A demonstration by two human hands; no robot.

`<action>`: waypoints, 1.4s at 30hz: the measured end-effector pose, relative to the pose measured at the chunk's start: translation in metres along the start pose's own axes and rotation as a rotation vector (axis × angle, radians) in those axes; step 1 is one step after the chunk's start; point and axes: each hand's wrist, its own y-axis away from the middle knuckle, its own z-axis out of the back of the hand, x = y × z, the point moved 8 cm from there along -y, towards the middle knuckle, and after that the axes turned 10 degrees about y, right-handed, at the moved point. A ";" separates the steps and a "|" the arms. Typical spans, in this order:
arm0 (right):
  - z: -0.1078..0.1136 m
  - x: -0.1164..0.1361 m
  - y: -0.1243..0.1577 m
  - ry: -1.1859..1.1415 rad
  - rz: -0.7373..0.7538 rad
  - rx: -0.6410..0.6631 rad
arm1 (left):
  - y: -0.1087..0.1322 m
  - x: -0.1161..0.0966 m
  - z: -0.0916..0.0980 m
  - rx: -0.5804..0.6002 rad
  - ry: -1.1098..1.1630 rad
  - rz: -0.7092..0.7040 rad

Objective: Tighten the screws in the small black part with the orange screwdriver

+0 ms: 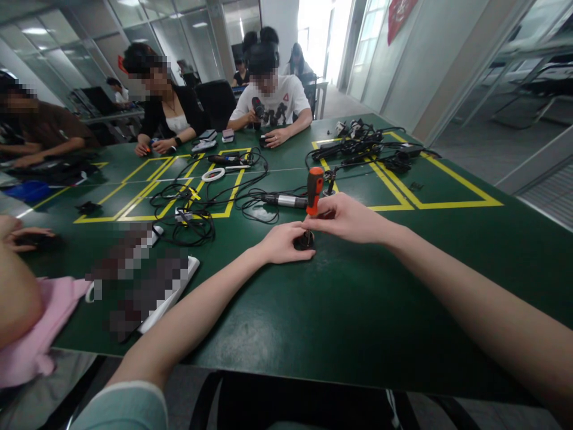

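Observation:
My right hand (347,218) is closed round the lower part of an upright screwdriver with an orange and black handle (314,188), its tip pointing down. Under that tip a small dark object (306,240) rests on the green table (340,304), and my left hand (284,243) is closed on it, holding it against the tabletop. Most of the dark object is hidden by my fingers.
Behind my hands lie a silver and black microphone (284,200), tangled black cables (192,218) and a white ring (213,174) within yellow tape squares. More cables and devices (364,146) sit at the far right. People sit along the far and left sides. A white pixelated item (147,286) lies left.

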 end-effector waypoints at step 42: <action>-0.009 -0.003 0.004 -0.288 -0.056 0.007 | -0.001 -0.001 0.000 0.008 -0.074 0.075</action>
